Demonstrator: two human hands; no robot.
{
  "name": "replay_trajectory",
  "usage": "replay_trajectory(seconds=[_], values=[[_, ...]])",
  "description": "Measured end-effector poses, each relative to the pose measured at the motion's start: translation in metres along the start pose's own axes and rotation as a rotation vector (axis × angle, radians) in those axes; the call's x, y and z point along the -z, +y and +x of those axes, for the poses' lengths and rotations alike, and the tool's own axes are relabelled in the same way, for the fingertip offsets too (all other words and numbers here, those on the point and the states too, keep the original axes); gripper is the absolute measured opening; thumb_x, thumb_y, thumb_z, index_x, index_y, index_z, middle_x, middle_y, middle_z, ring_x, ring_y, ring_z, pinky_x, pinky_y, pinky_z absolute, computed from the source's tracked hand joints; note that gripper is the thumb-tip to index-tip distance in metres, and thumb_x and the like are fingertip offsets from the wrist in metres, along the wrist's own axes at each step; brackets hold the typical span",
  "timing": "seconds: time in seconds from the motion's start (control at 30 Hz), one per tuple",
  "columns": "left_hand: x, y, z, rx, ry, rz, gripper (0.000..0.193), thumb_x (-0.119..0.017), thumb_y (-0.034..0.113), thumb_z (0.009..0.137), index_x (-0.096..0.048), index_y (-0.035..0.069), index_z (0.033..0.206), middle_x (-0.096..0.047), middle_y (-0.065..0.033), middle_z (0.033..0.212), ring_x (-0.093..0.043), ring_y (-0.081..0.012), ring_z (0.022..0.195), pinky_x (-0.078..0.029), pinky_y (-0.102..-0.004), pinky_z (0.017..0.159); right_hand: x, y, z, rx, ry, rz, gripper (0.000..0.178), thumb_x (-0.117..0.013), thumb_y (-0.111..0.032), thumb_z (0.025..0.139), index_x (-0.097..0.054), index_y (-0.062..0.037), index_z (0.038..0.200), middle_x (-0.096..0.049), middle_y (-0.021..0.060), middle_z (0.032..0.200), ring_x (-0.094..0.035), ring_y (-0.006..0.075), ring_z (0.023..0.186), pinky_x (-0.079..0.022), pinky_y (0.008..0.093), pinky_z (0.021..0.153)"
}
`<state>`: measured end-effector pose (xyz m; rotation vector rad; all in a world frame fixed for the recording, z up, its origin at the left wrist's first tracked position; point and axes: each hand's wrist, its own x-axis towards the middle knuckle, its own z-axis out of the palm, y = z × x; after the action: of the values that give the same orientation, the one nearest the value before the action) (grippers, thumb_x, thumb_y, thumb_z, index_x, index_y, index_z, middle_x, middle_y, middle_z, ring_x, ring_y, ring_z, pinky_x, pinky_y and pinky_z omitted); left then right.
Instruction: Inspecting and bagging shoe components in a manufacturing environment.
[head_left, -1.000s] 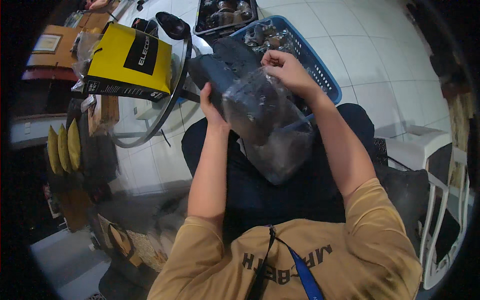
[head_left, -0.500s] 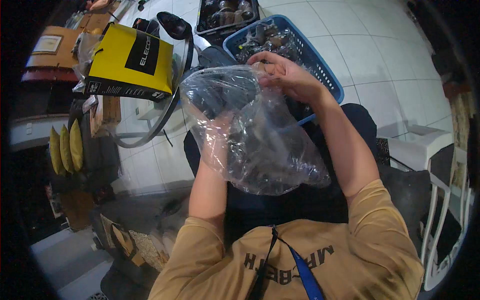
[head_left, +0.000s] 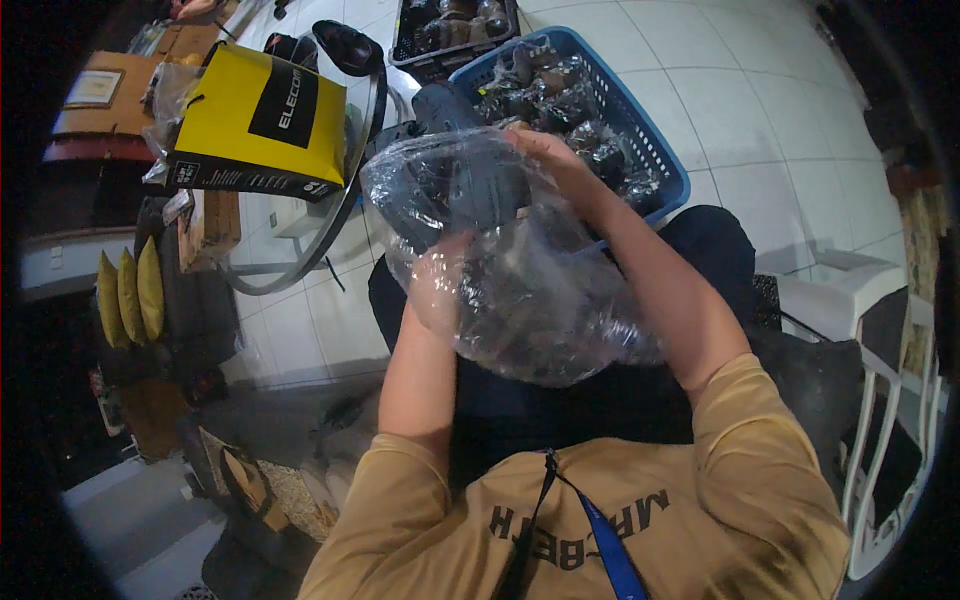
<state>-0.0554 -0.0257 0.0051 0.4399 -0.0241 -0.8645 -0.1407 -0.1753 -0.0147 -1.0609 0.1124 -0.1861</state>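
A large clear plastic bag [head_left: 560, 320] hangs crumpled between my hands, its rim toward the far side. Dark grey shoe-like items [head_left: 485, 185] show at the bag's mouth, partly through the film, and one rounded end stands out beyond the rim. My left hand [head_left: 445, 265] is seen through the plastic, closed at the near end of these items, its fingertips hidden. My right hand [head_left: 555, 165] is closed on the bag's rim at the right, its fingers partly hidden.
A blue basket [head_left: 672, 185] holds several plastic-wrapped dark items, with a black crate [head_left: 402, 50] behind it. At left are a yellow-and-black box [head_left: 225, 115] and a curved grey tube [head_left: 300, 278]. A white plastic chair [head_left: 870, 280] stands at right.
The dark grey items now reach farther past the bag's rim and show more plainly. My right hand has shifted slightly down and right, its fingers less raised. The left hand has lowered a little.
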Motion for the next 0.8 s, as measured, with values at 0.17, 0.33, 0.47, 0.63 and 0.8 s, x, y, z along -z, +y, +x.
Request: replay_trajectory(seconds=[0.17, 0.33, 0.47, 0.63, 0.8], values=[[-0.007, -0.005, -0.003, -0.076, 0.081, 0.211, 0.068, -0.045, 0.059, 0.091, -0.051, 0.003, 0.129, -0.058, -0.0154, 0.125, -0.054, -0.0324, 0.117, -0.042, -0.0468, 0.101, 0.03, 0.014, 0.02, 0.102, 0.328, -0.002, 0.024, -0.06, -0.032, 0.097, -0.064, -0.0092, 0.091, -0.055, -0.0067, 0.077, -0.046, 0.0029, 0.071, -0.038, 0.0225, 0.063], [0.021, -0.005, 0.003, -0.049, 0.014, 0.274, 0.049, -0.057, 0.037, 0.091, -0.055, 0.001, 0.125, -0.062, -0.0155, 0.119, -0.06, -0.031, 0.11, -0.045, -0.045, 0.099, 0.039, -0.009, 0.018, 0.204, 0.314, -0.412, 0.025, -0.064, -0.029, 0.095, -0.062, -0.0038, 0.094, -0.052, -0.0057, 0.072, -0.047, 0.004, 0.068, -0.037, 0.0207, 0.063], [0.03, -0.007, 0.005, -0.025, 0.02, 0.405, 0.049, -0.059, 0.034, 0.089, -0.055, 0.0, 0.124, -0.062, -0.016, 0.121, -0.061, -0.031, 0.108, -0.046, -0.0446, 0.098, 0.034, -0.038, 0.004, -0.041, 0.313, -0.485, 0.036, -0.067, -0.033, 0.092, -0.062, -0.002, 0.109, -0.056, -0.0016, 0.078, -0.05, 0.0058, 0.071, -0.04, 0.0223, 0.066], [0.014, -0.016, 0.004, -0.281, 0.077, 0.501, 0.038, -0.072, 0.011, 0.081, -0.059, 0.001, 0.115, -0.064, -0.0091, 0.105, -0.064, -0.0219, 0.096, -0.05, -0.0353, 0.089, 0.037, -0.066, -0.022, -0.142, -0.099, -0.543, 0.056, -0.068, -0.036, 0.089, -0.056, 0.0004, 0.13, -0.063, 0.0137, 0.116, -0.057, 0.022, 0.112, -0.04, 0.0325, 0.101], [0.032, -0.013, 0.005, -0.424, -0.014, 1.263, 0.08, -0.085, 0.015, 0.066, -0.045, -0.001, 0.134, -0.059, -0.0143, 0.118, -0.059, -0.0259, 0.105, -0.045, -0.0357, 0.097, 0.024, -0.046, -0.022, 0.162, -0.047, -0.947, 0.045, -0.067, -0.031, 0.09, -0.062, 0.003, 0.12, -0.055, 0.0176, 0.127, -0.049, 0.0243, 0.123, -0.038, 0.0345, 0.105]])
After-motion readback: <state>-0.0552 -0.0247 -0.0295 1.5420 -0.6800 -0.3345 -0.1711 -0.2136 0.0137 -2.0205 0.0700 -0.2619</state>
